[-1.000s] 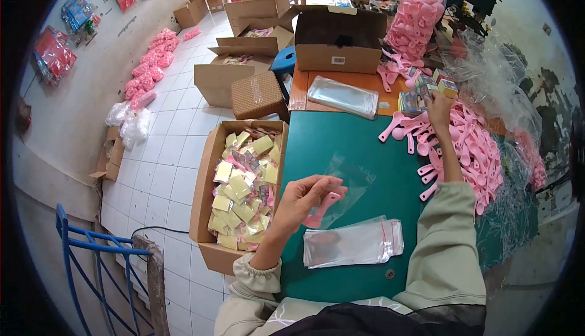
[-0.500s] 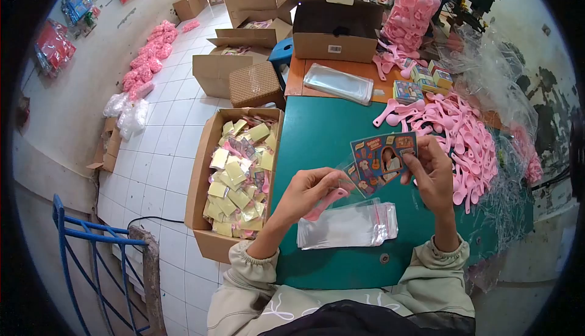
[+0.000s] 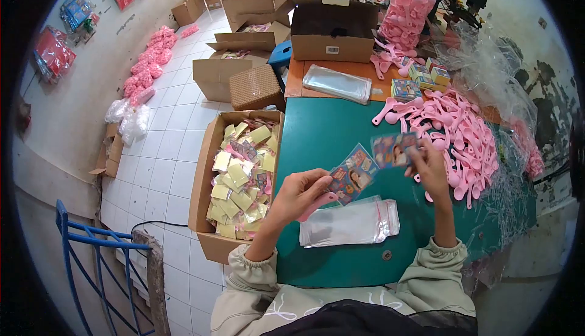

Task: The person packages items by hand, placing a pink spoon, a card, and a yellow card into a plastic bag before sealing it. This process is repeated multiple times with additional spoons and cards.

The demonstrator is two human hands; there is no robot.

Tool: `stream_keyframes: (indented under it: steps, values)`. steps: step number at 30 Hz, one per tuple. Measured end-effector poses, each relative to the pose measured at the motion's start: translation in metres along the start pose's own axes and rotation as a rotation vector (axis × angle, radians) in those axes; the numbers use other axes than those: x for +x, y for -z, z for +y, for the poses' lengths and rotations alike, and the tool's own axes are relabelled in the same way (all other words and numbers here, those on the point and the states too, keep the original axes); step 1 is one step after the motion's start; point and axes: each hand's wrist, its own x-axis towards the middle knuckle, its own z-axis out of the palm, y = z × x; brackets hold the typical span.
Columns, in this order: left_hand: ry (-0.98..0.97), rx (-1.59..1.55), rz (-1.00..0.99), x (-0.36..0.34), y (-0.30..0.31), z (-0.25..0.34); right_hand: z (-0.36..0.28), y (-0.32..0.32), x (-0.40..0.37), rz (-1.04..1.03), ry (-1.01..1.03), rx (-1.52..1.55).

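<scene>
My left hand [image 3: 300, 193] is closed, pinching a colourful printed card [image 3: 354, 175] that looks to be in a clear bag. Below the thumb, a pink spoon [image 3: 319, 204] is held in the same hand. My right hand [image 3: 431, 166] grips a second printed card [image 3: 390, 150], slightly blurred, just right of the first one. Under both hands, a stack of clear plastic bags [image 3: 344, 226] lies on the green table [image 3: 323, 128]. Heaped to the right of my right hand are many pink spoons [image 3: 463, 138].
At the left, a cardboard box [image 3: 201, 189] holds packed bags with yellowish cards. Stacks of cards [image 3: 406, 89], more clear bags [image 3: 337, 83], an open box [image 3: 334, 31] and a large bag of pink spoons [image 3: 409, 10] stand farther back. A blue metal frame [image 3: 97, 241] is at left.
The cards have come apart: one stays in my left hand, now tilted upright beside the spoon, and the other is in my right hand, which has shifted slightly right.
</scene>
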Motion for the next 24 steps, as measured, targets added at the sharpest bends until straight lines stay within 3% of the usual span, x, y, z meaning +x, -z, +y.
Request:
stream_keyframes:
  steps: [2, 3, 6, 7, 10, 11, 14, 17, 19, 21, 24]
  values:
    - [0.013, 0.060, -0.034, -0.002, 0.004, 0.007, 0.027, 0.005, 0.000, -0.174, -0.050, -0.304]
    - [0.021, 0.089, -0.050, -0.003, 0.004, 0.009, 0.030, 0.004, -0.005, -0.202, 0.120, -0.741]
    - [-0.013, 0.107, -0.113, -0.002, 0.001, 0.006, -0.016, -0.020, -0.012, 0.000, 0.387, -0.488]
    - [-0.006, 0.141, -0.126, -0.001, -0.001, 0.006, -0.036, -0.023, -0.016, -0.116, 0.267, -0.225]
    - [0.007, 0.207, -0.175, 0.001, -0.004, 0.009, -0.058, -0.032, -0.021, -0.262, 0.235, -0.222]
    - [0.006, 0.202, -0.190, 0.001, -0.005, 0.008, -0.058, -0.036, -0.021, -0.221, 0.262, -0.262]
    - [-0.048, 0.185, -0.232, 0.001, -0.010, 0.007, -0.055, -0.042, -0.021, -0.364, 0.144, -0.202]
    - [-0.084, 0.082, -0.255, 0.000, -0.022, 0.004, -0.055, -0.046, -0.017, -0.630, 0.042, -0.278]
    - [-0.056, 0.152, -0.297, -0.001, -0.024, 0.012, -0.042, -0.053, -0.018, -0.582, 0.228, -0.323]
    - [-0.045, 0.336, -0.197, -0.005, -0.034, 0.014, -0.028, -0.058, -0.018, -0.566, 0.392, -0.347]
    - [-0.045, 0.456, -0.126, -0.008, -0.035, 0.010, -0.029, -0.052, -0.021, -0.670, 0.167, -0.284]
